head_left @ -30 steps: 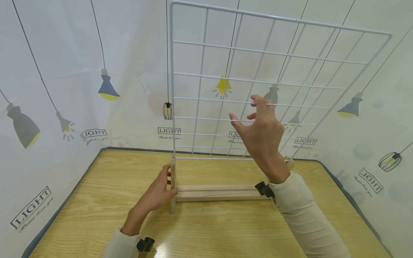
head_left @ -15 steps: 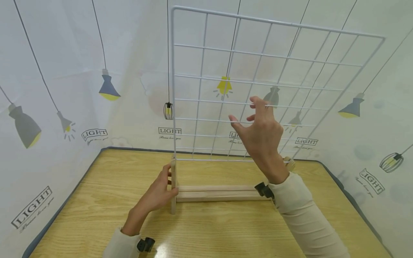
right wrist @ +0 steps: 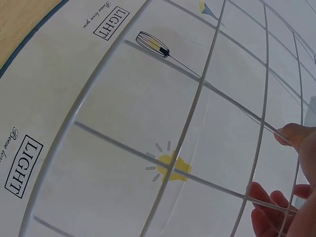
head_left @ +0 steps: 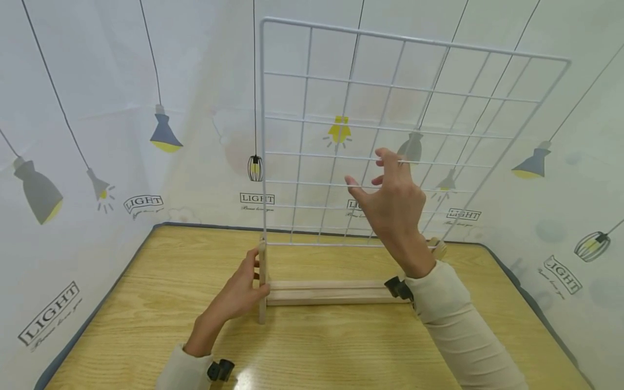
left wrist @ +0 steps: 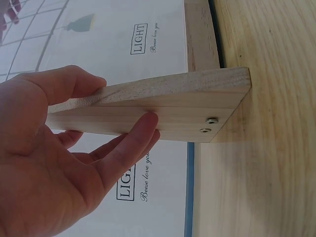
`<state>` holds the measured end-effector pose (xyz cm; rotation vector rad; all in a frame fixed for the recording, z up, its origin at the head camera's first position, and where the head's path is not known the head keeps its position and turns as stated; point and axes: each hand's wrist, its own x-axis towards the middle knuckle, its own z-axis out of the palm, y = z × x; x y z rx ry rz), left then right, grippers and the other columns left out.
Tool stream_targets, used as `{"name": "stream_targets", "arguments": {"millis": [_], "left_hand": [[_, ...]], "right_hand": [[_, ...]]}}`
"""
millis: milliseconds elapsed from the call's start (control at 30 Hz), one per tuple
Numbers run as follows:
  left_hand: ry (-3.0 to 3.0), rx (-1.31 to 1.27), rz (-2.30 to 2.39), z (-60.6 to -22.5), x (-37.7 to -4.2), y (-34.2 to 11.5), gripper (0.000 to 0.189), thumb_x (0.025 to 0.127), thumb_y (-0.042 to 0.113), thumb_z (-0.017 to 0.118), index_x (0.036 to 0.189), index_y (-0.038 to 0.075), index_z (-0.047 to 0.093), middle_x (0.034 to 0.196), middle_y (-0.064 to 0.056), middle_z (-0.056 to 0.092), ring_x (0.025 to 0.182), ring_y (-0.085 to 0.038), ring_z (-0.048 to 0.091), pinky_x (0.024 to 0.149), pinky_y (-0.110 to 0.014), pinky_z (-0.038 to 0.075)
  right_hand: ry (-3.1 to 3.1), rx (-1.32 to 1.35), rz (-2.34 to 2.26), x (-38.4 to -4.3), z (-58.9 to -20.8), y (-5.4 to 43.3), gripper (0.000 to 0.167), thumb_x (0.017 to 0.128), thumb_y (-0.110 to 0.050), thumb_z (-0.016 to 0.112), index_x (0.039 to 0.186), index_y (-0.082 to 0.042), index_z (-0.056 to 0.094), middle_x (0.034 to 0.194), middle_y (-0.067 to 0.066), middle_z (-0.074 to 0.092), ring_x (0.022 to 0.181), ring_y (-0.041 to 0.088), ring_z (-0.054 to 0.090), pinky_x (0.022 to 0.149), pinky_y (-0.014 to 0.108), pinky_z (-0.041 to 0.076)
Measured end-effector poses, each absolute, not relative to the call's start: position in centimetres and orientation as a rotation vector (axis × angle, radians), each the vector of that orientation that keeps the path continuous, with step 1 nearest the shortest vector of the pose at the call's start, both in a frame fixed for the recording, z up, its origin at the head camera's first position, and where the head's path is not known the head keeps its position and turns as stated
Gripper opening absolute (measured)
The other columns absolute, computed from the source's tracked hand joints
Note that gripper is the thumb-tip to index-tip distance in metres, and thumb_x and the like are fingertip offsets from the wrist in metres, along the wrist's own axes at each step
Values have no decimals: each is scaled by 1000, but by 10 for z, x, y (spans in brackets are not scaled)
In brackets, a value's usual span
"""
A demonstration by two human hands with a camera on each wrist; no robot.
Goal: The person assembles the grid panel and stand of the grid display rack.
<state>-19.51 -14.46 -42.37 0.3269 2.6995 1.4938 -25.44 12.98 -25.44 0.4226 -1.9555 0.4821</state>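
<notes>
A white wire grid panel (head_left: pixel 336 86) rises above a wooden stand in the head view, its bottom edge between the stand's two uprights. My right hand (head_left: pixel 397 208) grips the grid in its lower right part, with curled fingers (right wrist: pixel 269 210) passing through the cells in the right wrist view. My left hand (head_left: pixel 239 292) holds the stand's left side panel (left wrist: pixel 187 94), thumb on one edge and fingers against the outer face. Two screw heads (left wrist: pixel 211 121) show low on that panel. A wooden crossbar (head_left: pixel 331 293) joins the sides. My right forearm hides much of the right upright (head_left: pixel 439 248).
The stand rests on a wood-grain table (head_left: pixel 312 346) with a dark border at the back. White cloth (head_left: pixel 205 141) printed with lamps and lettering surrounds the table at the back and sides. Black wrist mounts (head_left: pixel 221 370) sit at both cuffs.
The grid's top edge has dropped lower in the head view and its right corner has shifted left, as the panel leans further back. My right hand moves slightly with it; my left stays put.
</notes>
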Motion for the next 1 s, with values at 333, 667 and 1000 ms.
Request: {"name": "stream_targets", "arguments": {"millis": [333, 667, 1000], "left_hand": [[2707, 320, 1489, -423, -195, -144, 78, 91, 5, 60, 154, 3, 15, 139, -26, 43, 119, -40, 55, 78, -43, 56], [2700, 327, 1497, -424, -195, -144, 77, 91, 5, 59, 154, 3, 15, 139, -26, 43, 119, -40, 55, 76, -42, 56], [2711, 333, 1480, -425, -196, -145, 77, 91, 7, 59, 154, 3, 14, 140, -26, 42, 119, -40, 54, 77, -42, 56]], "right_hand": [[-1964, 416, 497, -255, -257, 128, 61, 80, -39, 82, 122, -2, 57, 102, 15, 68, 72, 25, 71, 44, 40, 47], [-1972, 421, 497, -256, -260, 129, 61, 80, -38, 82, 122, -2, 57, 102, 17, 68, 71, 25, 71, 43, 40, 45], [-1970, 426, 495, -258, -262, 128, 60, 80, -38, 82, 121, -1, 58, 102, 17, 68, 71, 25, 71, 43, 39, 45]]}}
